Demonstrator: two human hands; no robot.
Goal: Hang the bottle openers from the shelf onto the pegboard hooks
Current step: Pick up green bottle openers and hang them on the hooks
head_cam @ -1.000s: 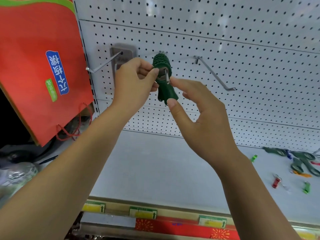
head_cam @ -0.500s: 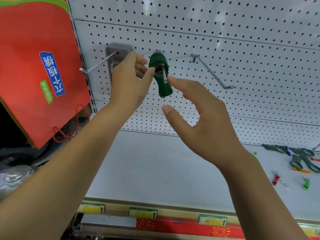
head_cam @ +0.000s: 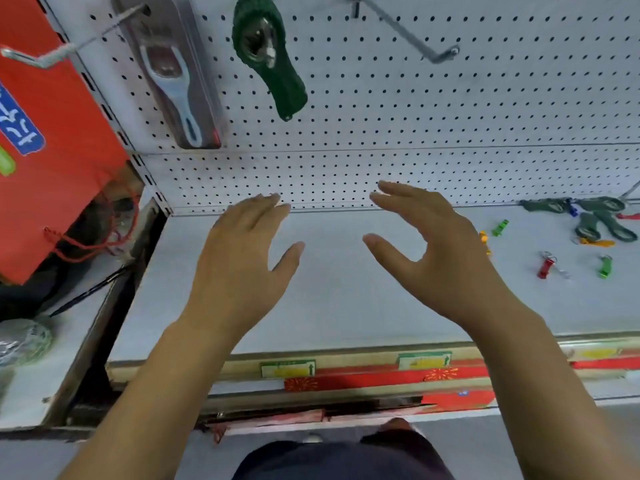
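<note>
Both hands have dropped away from the green bottle opener (head_cam: pixel 268 57), which a second ago they were fitting onto a peg; it now hangs alone on the pegboard (head_cam: pixel 450 109), handle tilted down to the right. The left hand (head_cam: pixel 242 265) and right hand (head_cam: pixel 440 254) hover over the bare shelf (head_cam: pixel 329 306), fingers spread wide, holding nothing.

More green bottle openers (head_cam: pixel 588 220) lie in a loose heap at the far right of the shelf, well apart from both hands, with small red, green and orange pieces (head_cam: pixel 545 266) scattered near them; these may be keychain openers, though they are too small to be sure.

The heaped openers overlap, so pulling one could drag a neighbour along or sweep the small pieces toward the shelf edge. The hung opener looks to sit near the tip of its peg, and a knock from a passing arm might unseat it.

An empty hook (head_cam: pixel 408 32) juts out to the right of it, a likely next spot. A packaged peeler (head_cam: pixel 173 81) hangs to the left, beside a red paper bag (head_cam: pixel 52 133). Nothing blocks the reach right.
</note>
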